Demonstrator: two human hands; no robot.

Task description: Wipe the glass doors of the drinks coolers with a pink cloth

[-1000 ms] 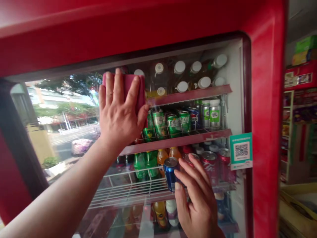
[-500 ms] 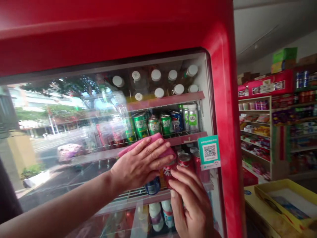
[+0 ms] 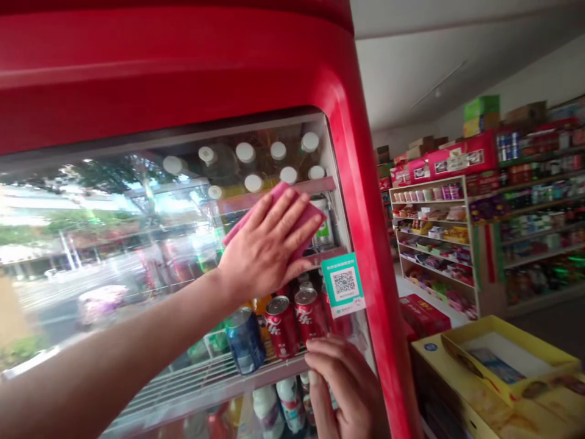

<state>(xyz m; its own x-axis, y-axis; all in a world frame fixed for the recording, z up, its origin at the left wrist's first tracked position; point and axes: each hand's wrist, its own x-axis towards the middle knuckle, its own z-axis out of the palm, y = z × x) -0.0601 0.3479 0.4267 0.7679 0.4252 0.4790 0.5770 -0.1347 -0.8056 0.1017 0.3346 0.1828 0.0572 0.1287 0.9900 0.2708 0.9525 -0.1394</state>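
My left hand (image 3: 262, 247) lies flat with fingers spread over a folded pink cloth (image 3: 242, 224), pressing it against the glass door (image 3: 150, 329) of a red drinks fridge. Behind the glass, under that hand, stand red cans (image 3: 281, 326) and a blue can (image 3: 245, 341) on a wire shelf. Low on the right, my right hand (image 3: 345, 381) is up near the door with bent fingers and the thumb apart, and I see nothing in it. Whether its fingertips touch the glass I cannot tell.
A green QR-code sticker (image 3: 342, 285) is on the door's right side, beside the red frame (image 3: 361, 201). White-capped bottles (image 3: 245, 152) fill the upper shelf. To the right are a yellow open box (image 3: 507, 360) and stocked shop shelves (image 3: 434, 228). Street reflections cover the left glass.
My left hand and the cloth have slid up the glass, uncovering the red cans. My right hand sits a little lower. The view has swung right, showing more of the shop.
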